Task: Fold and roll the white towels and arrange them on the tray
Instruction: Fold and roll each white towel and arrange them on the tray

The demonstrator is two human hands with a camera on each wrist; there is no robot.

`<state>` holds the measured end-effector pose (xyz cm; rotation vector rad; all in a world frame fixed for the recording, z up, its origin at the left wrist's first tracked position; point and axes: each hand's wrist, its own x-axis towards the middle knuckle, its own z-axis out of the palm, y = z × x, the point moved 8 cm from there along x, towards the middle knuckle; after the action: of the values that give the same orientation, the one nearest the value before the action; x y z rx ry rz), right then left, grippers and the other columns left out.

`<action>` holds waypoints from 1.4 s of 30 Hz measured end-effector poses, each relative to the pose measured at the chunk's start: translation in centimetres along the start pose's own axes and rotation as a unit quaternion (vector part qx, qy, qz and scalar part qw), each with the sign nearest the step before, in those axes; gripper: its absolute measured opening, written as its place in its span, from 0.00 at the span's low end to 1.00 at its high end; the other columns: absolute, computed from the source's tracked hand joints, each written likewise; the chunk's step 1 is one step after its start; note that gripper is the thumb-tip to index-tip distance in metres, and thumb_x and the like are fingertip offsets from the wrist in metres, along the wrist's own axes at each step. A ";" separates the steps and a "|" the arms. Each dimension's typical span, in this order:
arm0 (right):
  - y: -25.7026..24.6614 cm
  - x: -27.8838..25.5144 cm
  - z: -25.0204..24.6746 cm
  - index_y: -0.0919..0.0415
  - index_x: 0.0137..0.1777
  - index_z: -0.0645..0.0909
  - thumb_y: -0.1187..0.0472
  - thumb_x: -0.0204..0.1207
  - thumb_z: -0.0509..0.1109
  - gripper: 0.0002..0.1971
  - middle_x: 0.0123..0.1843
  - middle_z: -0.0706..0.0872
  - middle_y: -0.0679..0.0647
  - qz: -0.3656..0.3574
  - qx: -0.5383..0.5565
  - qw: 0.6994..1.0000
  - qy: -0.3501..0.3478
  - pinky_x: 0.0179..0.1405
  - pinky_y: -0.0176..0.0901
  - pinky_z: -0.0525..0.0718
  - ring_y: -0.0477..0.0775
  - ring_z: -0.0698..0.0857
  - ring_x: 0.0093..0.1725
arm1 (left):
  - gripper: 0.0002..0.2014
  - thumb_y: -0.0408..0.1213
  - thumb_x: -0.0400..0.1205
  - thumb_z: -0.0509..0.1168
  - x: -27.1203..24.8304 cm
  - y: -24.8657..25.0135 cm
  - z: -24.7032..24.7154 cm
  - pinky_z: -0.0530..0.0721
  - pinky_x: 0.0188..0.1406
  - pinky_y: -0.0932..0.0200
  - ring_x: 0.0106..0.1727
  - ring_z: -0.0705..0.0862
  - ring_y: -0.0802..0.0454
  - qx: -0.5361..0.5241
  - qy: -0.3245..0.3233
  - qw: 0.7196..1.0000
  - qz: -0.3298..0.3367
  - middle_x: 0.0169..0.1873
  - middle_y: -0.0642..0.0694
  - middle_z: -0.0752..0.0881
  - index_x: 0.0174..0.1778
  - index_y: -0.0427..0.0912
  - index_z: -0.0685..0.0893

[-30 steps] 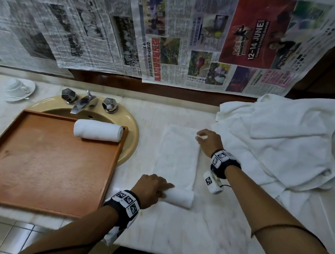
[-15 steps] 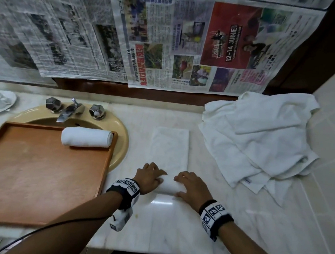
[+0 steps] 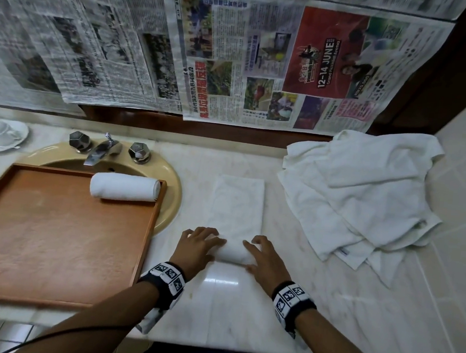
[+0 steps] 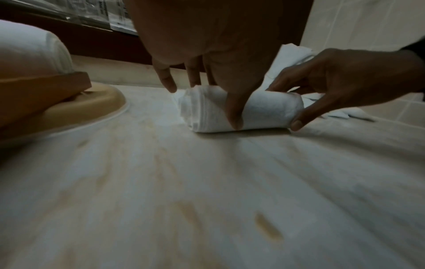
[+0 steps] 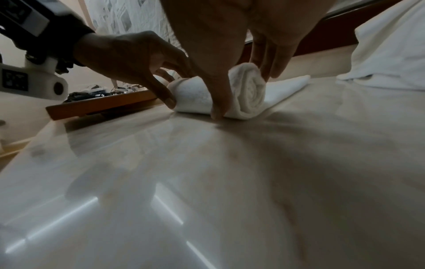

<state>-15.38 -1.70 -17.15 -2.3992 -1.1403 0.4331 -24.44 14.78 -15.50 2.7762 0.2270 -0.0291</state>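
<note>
A folded white towel strip (image 3: 236, 204) lies on the marble counter, its near end wound into a roll (image 3: 233, 254). My left hand (image 3: 200, 246) grips the roll's left end and my right hand (image 3: 264, 255) grips its right end. In the left wrist view the roll (image 4: 264, 109) sits between thumbs in front and fingers curled over the top. The spiral end of the roll (image 5: 249, 91) shows in the right wrist view. One finished rolled towel (image 3: 125, 187) lies at the far right corner of the wooden tray (image 3: 52, 231). Loose white towels (image 3: 365, 199) are heaped at the right.
The tray rests over a beige sink (image 3: 172, 193) with a chrome faucet (image 3: 101, 149). A white cup and saucer (image 3: 1, 135) stand at the far left. Newspaper covers the wall behind. A tiled wall closes the right side.
My right hand left the towel's far end and came to the near roll beside the left hand. The roll has grown and moved a little away from me.
</note>
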 end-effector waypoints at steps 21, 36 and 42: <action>2.4 1.8 -1.2 0.40 0.47 0.79 0.49 0.66 0.82 0.15 0.39 0.83 0.46 0.124 0.156 0.974 -0.103 0.55 0.51 0.82 0.48 0.81 0.40 | 0.23 0.58 0.75 0.71 -0.9 -1.4 0.0 0.78 0.56 0.55 0.53 0.81 0.52 -0.116 -0.047 0.992 -0.003 0.67 0.59 0.74 0.65 0.59 0.76; -0.5 1.6 -2.2 0.62 0.67 0.83 0.64 0.60 0.86 0.32 0.66 0.84 0.58 -0.007 -0.019 0.999 0.044 0.66 0.56 0.81 0.61 0.82 0.67 | 0.18 0.51 0.81 0.68 2.0 -2.5 -1.4 0.79 0.54 0.51 0.57 0.82 0.47 -0.127 -0.002 0.987 -0.095 0.68 0.60 0.78 0.66 0.58 0.78; 0.1 2.2 -1.9 0.55 0.67 0.83 0.56 0.64 0.83 0.29 0.67 0.79 0.50 0.001 -0.042 0.998 0.037 0.64 0.47 0.75 0.55 0.77 0.65 | 0.13 0.53 0.80 0.69 0.1 -1.1 -2.0 0.79 0.53 0.53 0.54 0.85 0.48 -0.099 0.101 0.989 -0.037 0.58 0.55 0.87 0.56 0.51 0.86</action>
<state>-13.12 -0.53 -15.72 -2.4679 -1.1441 0.3000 -24.49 16.51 -14.03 2.5713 0.3651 0.2440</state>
